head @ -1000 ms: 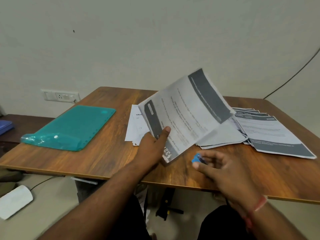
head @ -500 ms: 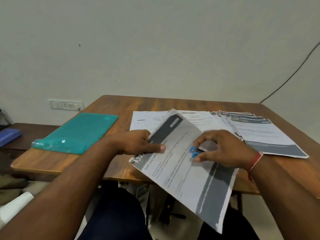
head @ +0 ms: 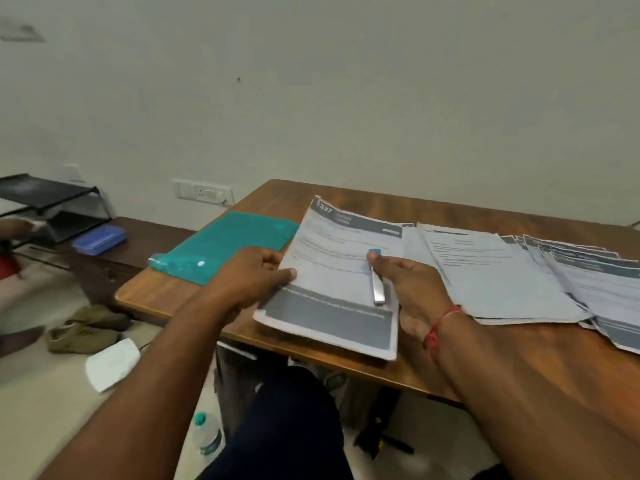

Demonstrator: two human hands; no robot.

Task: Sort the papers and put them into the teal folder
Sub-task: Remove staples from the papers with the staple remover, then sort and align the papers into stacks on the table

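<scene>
Thin and floppy, the grey-banded sheet lies at the near edge of the table beside the teal folder, the left hand pinching its left margin with curled fingers and the right hand holding a blue-tipped silver bar against it, so it is best lifted by both side edges.

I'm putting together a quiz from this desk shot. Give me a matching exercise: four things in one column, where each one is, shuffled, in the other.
Things:
1. teal folder
2. printed sheet
3. blue-tipped metal tool
4. blue box

Places:
a. in the right hand
b. on the dark low bench
c. lying at the left side of the wooden table
d. gripped at its edge by the left hand

Pairs: 1-c; 2-d; 3-a; 4-b
</scene>
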